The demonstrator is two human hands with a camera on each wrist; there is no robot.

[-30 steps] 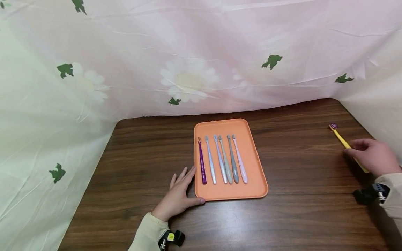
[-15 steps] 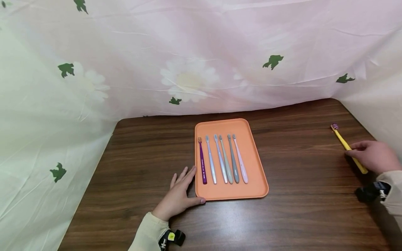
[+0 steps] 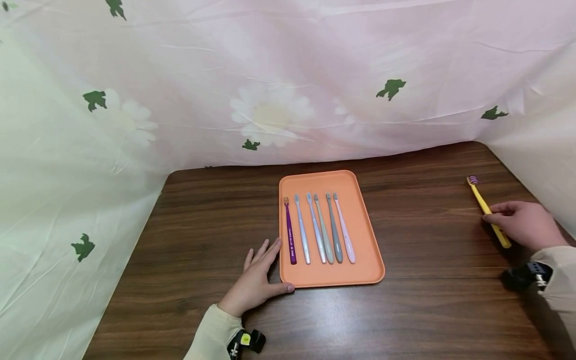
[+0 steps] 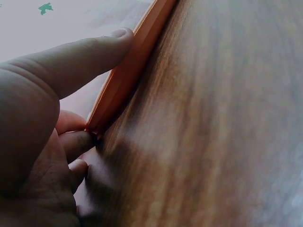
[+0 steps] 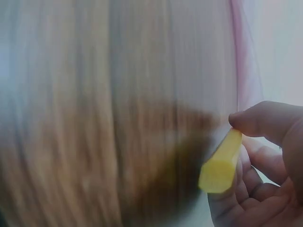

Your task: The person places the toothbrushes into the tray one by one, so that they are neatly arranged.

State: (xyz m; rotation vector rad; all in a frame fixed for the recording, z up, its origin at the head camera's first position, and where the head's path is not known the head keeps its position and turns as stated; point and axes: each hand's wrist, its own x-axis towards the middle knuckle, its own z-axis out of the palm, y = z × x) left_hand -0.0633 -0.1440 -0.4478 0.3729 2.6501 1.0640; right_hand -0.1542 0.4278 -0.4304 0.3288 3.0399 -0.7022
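A yellow toothbrush (image 3: 482,204) with purple bristles is pinched between the thumb and fingers of my right hand (image 3: 524,225), over the right side of the table. In the right wrist view, the butt of its yellow handle (image 5: 220,170) points toward the camera. My left hand (image 3: 254,280) rests with spread fingers against the near-left corner of an orange tray (image 3: 366,272); thumb and fingertips touch its rim (image 4: 125,75). Inside the tray several toothbrushes lie side by side: a purple one (image 3: 290,235) at the left, then pale blue, green and grey ones, and a pink one (image 3: 345,232) at the right.
The brown wooden table (image 3: 216,215) spreads around the tray on all sides. A floral cloth (image 3: 270,90) hangs behind the table and along both sides, close to the right hand's side edge.
My right hand first shifts very slightly right, then moves left with the yellow toothbrush in its pinch. The left hand and the tray stay where they were.
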